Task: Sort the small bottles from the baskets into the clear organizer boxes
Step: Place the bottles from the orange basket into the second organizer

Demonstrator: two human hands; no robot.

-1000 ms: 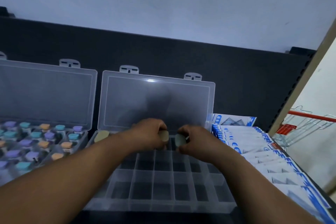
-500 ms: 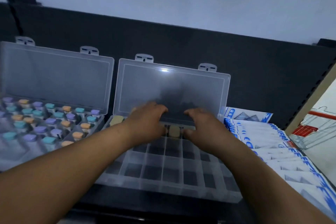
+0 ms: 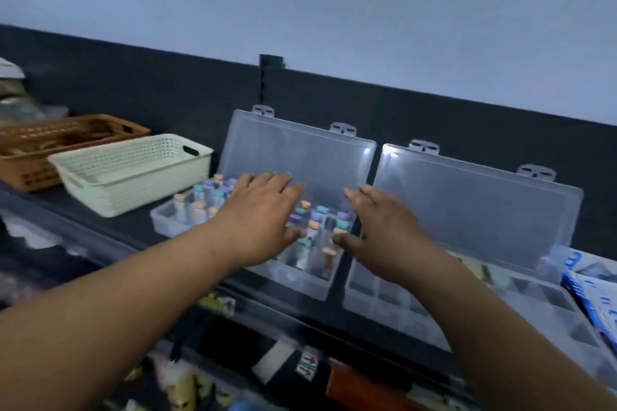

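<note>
Far left: brown basket [image 3: 50, 143], then cream basket [image 3: 133, 173] just beside it, both on the dark shelf [image 3: 133, 227]. I can't see into either from here.

Next: left organizer box [image 3: 300, 280], lid up. It's full of small bottles [image 3: 200, 200], upright, with purple, teal and orange caps.

My left hand [image 3: 263, 210] is flat over those bottles, fingers straight and spread, holding nothing. My right hand [image 3: 384, 230] is over that box's right end, fingers also stretched out and empty. Can't tell if either hand touches a cap.

Right organizer box [image 3: 500, 310]: lid up, most cells bare.

Far right: blue-and-white packets [image 3: 597, 297], print too blurred to read. Same for the arrow sticker [image 3: 307, 365] on the shelf below.

Versus 1 s ago: I was pinching a tan-capped bottle in each hand over the right box's back row. Both hands have since let go and moved left, the view swung left too, and the baskets are now in frame.
</note>
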